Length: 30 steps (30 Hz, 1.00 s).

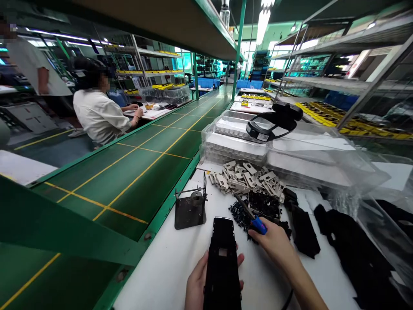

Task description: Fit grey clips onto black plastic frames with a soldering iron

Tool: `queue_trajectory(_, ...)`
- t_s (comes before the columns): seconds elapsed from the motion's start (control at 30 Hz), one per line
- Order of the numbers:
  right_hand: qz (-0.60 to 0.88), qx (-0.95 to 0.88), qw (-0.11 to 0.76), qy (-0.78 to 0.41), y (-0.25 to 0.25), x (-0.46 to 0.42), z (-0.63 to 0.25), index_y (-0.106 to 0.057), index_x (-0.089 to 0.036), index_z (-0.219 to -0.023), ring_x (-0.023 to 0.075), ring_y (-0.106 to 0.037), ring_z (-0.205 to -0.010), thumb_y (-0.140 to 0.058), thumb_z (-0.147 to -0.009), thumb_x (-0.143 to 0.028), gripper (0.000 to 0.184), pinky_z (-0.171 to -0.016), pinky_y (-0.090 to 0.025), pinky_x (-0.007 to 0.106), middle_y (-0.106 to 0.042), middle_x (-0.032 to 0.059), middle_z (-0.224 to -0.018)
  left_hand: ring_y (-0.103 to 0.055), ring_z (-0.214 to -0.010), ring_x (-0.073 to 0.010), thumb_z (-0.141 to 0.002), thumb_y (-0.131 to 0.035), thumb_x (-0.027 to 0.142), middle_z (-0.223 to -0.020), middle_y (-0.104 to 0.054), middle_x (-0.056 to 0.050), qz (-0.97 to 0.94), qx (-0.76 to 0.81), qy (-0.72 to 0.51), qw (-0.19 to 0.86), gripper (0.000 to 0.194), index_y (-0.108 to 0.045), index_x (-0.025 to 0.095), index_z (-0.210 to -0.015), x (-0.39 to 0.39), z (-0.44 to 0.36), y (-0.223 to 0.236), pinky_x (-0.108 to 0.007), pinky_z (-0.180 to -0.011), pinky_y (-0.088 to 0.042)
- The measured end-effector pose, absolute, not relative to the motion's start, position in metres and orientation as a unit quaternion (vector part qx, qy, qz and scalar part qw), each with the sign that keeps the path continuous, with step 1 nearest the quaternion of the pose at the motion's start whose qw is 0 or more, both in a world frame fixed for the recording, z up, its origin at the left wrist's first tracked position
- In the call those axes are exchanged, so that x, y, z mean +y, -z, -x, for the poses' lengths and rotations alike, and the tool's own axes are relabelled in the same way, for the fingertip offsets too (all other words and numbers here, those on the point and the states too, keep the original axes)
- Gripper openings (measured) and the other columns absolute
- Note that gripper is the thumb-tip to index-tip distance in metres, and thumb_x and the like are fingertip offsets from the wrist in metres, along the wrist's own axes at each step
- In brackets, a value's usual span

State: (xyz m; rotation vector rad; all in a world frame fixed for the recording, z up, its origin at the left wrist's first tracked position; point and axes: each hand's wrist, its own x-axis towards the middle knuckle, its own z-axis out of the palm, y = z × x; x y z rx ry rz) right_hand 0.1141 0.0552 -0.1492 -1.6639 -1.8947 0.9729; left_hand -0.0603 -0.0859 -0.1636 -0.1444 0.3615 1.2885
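Note:
My left hand [197, 280] is closed around a long black plastic housing [222, 267] with a small square window, held over the white worktop [167, 267]. In my right hand [274, 241] is a soldering iron [258, 224] with a blue handle and a metal shaft. Its tip points away over a pile of small black parts [240, 214], apart from the housing. Beyond that pile lies a heap of pale grey plastic pieces [248, 177]. A dark metal stand [190, 211] with a ring and a rod is left of the housing.
A green conveyor belt [129, 176] runs along the left. Clear plastic trays [309, 163] are stacked at the back right, with a black strapped device [272, 125] on top. Black flat pieces [351, 249] lie right. Across the belt, one person [100, 112] sits and another [38, 69] stands.

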Motion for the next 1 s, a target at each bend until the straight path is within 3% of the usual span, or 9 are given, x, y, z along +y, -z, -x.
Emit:
queue_trajectory(0.13, 0.614, -0.664, 0.240, -0.354, 0.158, 0.049, -0.109, -0.064, -0.026, -0.069, 0.0214, -0.056, -0.060, -0.061, -0.073, -0.029, 0.006, -0.060, -0.035, 0.030, -0.064, 0.0004, -0.058, -0.038, -0.140, -0.0368, -0.096, -0.040, 0.048, -0.142, -0.056, -0.012, 0.051, 0.195, -0.596, 0.777, 0.051, -0.065, 0.015, -0.126, -0.084, 0.062, 0.162, -0.051, -0.093, -0.051)
queue_trajectory(0.23, 0.608, -0.643, 0.275, -0.376, 0.158, 0.051, -0.113, -0.068, -0.025, -0.074, 0.0228, -0.060, -0.069, -0.060, -0.076, -0.034, 0.012, -0.065, -0.038, 0.030, -0.069, 0.0022, -0.068, -0.057, -0.124, -0.0359, -0.098, -0.042, 0.043, -0.141, -0.056, -0.015, 0.031, 0.231, -0.586, 0.776, 0.050, -0.059, 0.013, -0.133, -0.085, 0.062, 0.155, -0.048, -0.093, -0.052)
queue_trajectory(0.37, 0.600, -0.588, 0.327, -0.432, 0.154, 0.052, -0.123, -0.071, -0.021, -0.074, 0.0217, -0.058, -0.060, -0.065, -0.073, -0.043, 0.022, -0.061, -0.040, 0.031, -0.066, 0.0010, -0.061, -0.075, -0.080, -0.0272, -0.093, -0.053, 0.047, -0.132, -0.063, -0.019, 0.016, 0.327, -0.554, 0.766, 0.059, -0.053, 0.010, -0.138, -0.076, 0.053, 0.136, -0.033, -0.070, -0.057)
queue_trajectory(0.47, 0.576, -0.534, 0.380, -0.488, 0.153, 0.051, -0.130, -0.072, -0.018, -0.078, 0.0218, -0.060, -0.059, -0.068, -0.072, -0.045, 0.028, -0.061, -0.043, 0.032, -0.065, 0.0011, -0.056, -0.075, -0.070, -0.0258, -0.088, -0.060, 0.049, -0.126, -0.067, -0.019, 0.010, 0.402, -0.542, 0.738, 0.066, -0.047, 0.011, -0.141, -0.053, 0.038, 0.120, -0.027, -0.052, -0.053)
queue_trajectory(0.57, 0.540, -0.472, 0.444, -0.537, 0.151, 0.052, -0.135, -0.071, -0.015, -0.082, 0.0214, -0.064, -0.063, -0.073, -0.070, -0.046, 0.034, -0.060, -0.046, 0.030, -0.071, 0.0054, -0.065, -0.074, -0.063, -0.0241, -0.087, -0.063, 0.044, -0.117, -0.071, -0.018, -0.015, 0.436, -0.528, 0.729, 0.063, -0.049, 0.011, -0.138, -0.023, 0.021, 0.111, -0.028, -0.052, -0.054)
queue_trajectory(0.67, 0.515, -0.405, 0.487, -0.578, 0.149, 0.056, -0.140, -0.067, -0.012, -0.084, 0.0111, -0.048, -0.039, -0.075, -0.069, -0.047, 0.039, -0.037, -0.034, 0.024, -0.072, 0.0074, -0.068, -0.072, -0.061, -0.0201, -0.089, -0.061, 0.038, -0.111, -0.073, -0.017, -0.050, 0.424, -0.537, 0.728, 0.052, -0.055, 0.007, -0.131, 0.002, 0.009, 0.109, -0.028, -0.056, -0.055)
queue_trajectory(0.77, 0.481, -0.353, 0.514, -0.616, 0.145, 0.058, -0.145, -0.063, -0.013, -0.082, 0.0029, -0.029, -0.028, -0.076, -0.069, -0.048, 0.039, -0.027, -0.019, 0.020, -0.073, 0.0083, -0.072, -0.073, -0.067, -0.0204, -0.092, -0.056, 0.036, -0.112, -0.074, -0.015, -0.080, 0.390, -0.578, 0.712, 0.048, -0.055, 0.009, -0.132, 0.017, 0.004, 0.110, -0.029, -0.061, -0.058)
queue_trajectory(0.9, 0.429, -0.317, 0.531, -0.659, 0.136, 0.054, -0.148, -0.063, -0.014, -0.082, -0.0001, -0.027, -0.026, -0.078, -0.071, -0.044, 0.036, -0.025, -0.021, 0.017, -0.075, 0.0083, -0.079, -0.074, -0.088, -0.0232, -0.095, -0.050, 0.041, -0.114, -0.073, -0.011, -0.089, 0.324, -0.676, 0.656, 0.049, -0.048, 0.020, -0.140, 0.029, -0.003, 0.105, -0.038, -0.084, -0.057)
queue_trajectory(1.0, 0.400, -0.300, 0.529, -0.686, 0.128, 0.051, -0.149, -0.065, -0.014, -0.084, -0.0015, -0.028, -0.026, -0.079, -0.072, -0.041, 0.033, -0.024, -0.022, 0.015, -0.075, 0.0076, -0.082, -0.072, -0.089, -0.0216, -0.094, -0.052, 0.040, -0.105, -0.075, -0.009, -0.054, 0.326, -0.726, 0.604, 0.042, -0.056, 0.020, -0.131, 0.031, -0.008, 0.106, -0.034, -0.085, -0.057)
